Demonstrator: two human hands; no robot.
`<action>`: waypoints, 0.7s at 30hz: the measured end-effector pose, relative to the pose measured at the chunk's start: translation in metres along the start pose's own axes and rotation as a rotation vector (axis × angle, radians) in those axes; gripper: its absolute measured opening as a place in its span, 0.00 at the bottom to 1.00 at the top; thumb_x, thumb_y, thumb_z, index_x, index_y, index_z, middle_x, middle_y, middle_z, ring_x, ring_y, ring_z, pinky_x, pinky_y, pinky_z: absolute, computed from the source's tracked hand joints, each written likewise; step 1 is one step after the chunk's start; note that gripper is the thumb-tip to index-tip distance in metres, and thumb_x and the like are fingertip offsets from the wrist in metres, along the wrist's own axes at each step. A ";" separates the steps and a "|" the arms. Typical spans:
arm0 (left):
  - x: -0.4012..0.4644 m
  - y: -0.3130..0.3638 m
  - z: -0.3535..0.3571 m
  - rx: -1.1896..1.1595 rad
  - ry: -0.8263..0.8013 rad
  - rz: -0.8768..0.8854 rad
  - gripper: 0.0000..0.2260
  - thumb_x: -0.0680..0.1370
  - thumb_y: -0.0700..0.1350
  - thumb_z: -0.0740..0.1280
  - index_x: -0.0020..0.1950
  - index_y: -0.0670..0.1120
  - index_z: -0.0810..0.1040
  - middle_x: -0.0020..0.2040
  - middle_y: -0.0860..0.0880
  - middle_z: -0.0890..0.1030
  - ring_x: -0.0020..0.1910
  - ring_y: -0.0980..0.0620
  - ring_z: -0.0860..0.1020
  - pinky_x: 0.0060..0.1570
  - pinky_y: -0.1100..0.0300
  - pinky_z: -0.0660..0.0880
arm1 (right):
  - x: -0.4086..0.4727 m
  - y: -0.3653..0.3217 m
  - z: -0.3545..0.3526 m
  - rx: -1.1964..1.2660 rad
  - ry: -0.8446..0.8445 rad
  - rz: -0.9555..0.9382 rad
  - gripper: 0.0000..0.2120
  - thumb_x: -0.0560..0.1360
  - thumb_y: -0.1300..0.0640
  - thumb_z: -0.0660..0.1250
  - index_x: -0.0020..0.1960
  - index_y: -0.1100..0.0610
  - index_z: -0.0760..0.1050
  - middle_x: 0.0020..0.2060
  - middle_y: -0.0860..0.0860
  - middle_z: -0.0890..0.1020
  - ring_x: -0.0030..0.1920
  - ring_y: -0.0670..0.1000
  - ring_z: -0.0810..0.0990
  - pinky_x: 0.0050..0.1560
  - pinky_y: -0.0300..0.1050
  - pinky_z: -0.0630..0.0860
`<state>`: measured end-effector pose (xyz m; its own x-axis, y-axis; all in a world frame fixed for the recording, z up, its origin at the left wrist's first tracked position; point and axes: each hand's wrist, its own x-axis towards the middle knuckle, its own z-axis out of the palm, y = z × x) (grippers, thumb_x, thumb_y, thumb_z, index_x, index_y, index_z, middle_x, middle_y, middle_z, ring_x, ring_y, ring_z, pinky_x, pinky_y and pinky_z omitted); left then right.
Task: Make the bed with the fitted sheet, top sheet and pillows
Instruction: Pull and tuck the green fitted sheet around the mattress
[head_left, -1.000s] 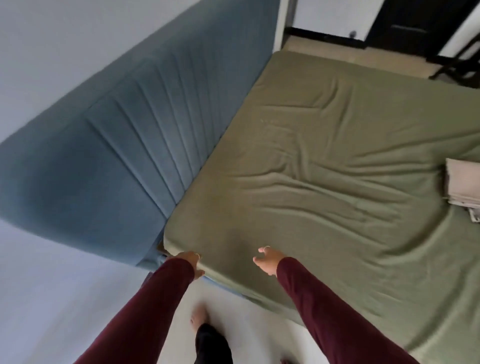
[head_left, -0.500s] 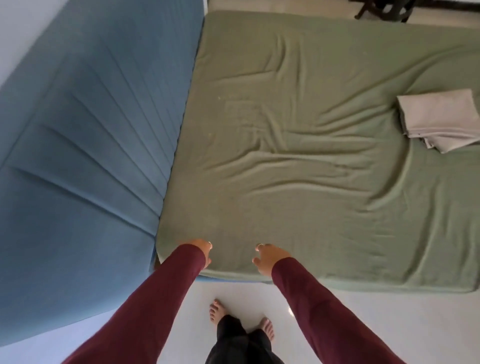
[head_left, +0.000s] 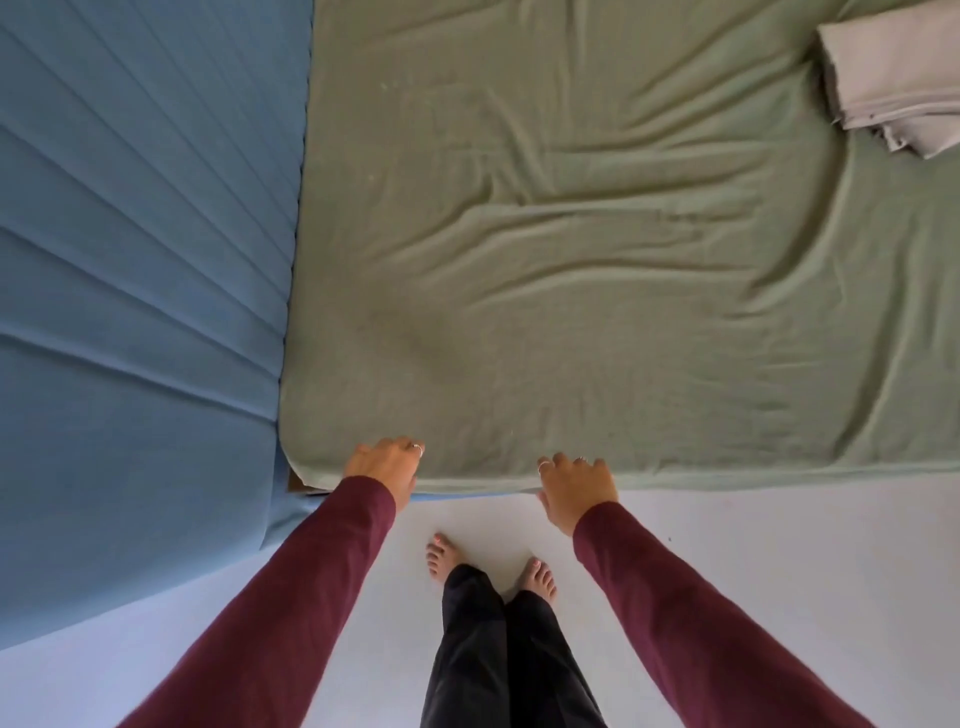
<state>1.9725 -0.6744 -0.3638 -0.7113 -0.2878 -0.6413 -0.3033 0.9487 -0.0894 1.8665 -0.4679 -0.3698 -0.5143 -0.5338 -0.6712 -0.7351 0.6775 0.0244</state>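
Both hands, left hand (head_left: 387, 464) and right hand (head_left: 574, 488), fingers curled over fitted sheet (head_left: 571, 291) edge

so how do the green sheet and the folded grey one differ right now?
The green sheet is spread flat over the mattress and wrinkled; the folded grey sheet is a compact stack lying on top of it. The green one covers the whole bed; the grey sits only at the far right edge. Both are plain fabric.

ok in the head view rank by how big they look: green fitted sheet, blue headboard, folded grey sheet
1. green fitted sheet
2. blue headboard, nearer the camera, so unsure
3. folded grey sheet, partly cut off
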 end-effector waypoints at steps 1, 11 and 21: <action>0.003 0.002 0.008 0.032 0.004 0.005 0.14 0.80 0.44 0.60 0.66 0.49 0.70 0.62 0.50 0.74 0.61 0.49 0.74 0.57 0.53 0.69 | 0.004 0.003 0.008 -0.022 0.010 -0.009 0.18 0.80 0.54 0.57 0.69 0.56 0.66 0.62 0.53 0.74 0.61 0.56 0.76 0.59 0.52 0.68; 0.043 0.027 0.068 0.258 -0.064 0.060 0.18 0.78 0.51 0.65 0.66 0.47 0.71 0.62 0.49 0.74 0.63 0.49 0.72 0.59 0.53 0.66 | 0.055 0.005 0.064 -0.311 0.005 -0.136 0.17 0.79 0.51 0.62 0.65 0.59 0.70 0.57 0.54 0.76 0.55 0.56 0.78 0.54 0.51 0.70; 0.086 0.048 0.093 0.425 -0.052 0.179 0.13 0.80 0.41 0.60 0.63 0.43 0.73 0.59 0.44 0.76 0.60 0.44 0.73 0.59 0.50 0.67 | 0.091 0.002 0.082 -0.404 0.001 -0.066 0.16 0.76 0.59 0.63 0.63 0.59 0.69 0.55 0.54 0.76 0.52 0.55 0.77 0.45 0.51 0.64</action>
<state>1.9554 -0.6413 -0.4943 -0.6929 -0.1180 -0.7113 0.1157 0.9555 -0.2712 1.8541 -0.4738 -0.4918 -0.4605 -0.5699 -0.6805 -0.8808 0.3888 0.2703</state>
